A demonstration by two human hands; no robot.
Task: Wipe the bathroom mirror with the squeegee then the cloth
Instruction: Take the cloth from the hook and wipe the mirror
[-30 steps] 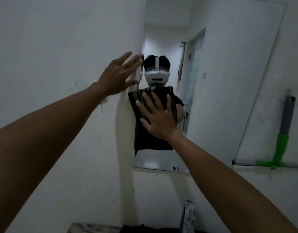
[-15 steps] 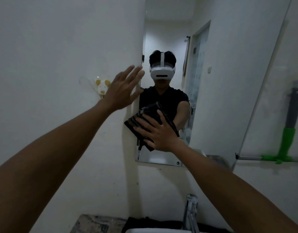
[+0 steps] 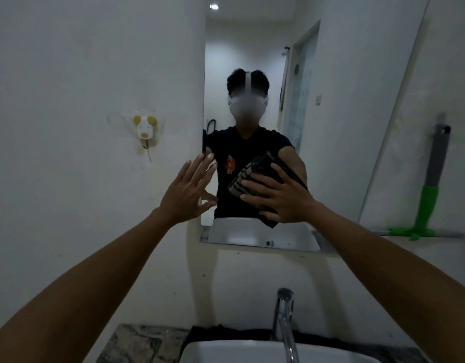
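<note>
The bathroom mirror [image 3: 338,132] hangs on the white wall straight ahead. My right hand [image 3: 281,197] presses a dark striped cloth [image 3: 255,176] flat against the lower part of the glass, fingers spread over it. My left hand [image 3: 188,192] is open with fingers apart, resting at the mirror's left edge, low down. The squeegee [image 3: 430,195], grey handle with a green head, stands upright on a narrow ledge to the right of the mirror, apart from both hands.
A chrome tap [image 3: 285,320] rises over a white basin [image 3: 252,353] below me, set in a marbled counter [image 3: 137,344]. A small white and yellow wall hook [image 3: 145,128] is stuck left of the mirror. A person's reflection fills the mirror's middle.
My right hand has slid the cloth down and to the right across the glass. My left hand has dropped lower along the mirror's left edge. The view has tilted down, showing the basin.
</note>
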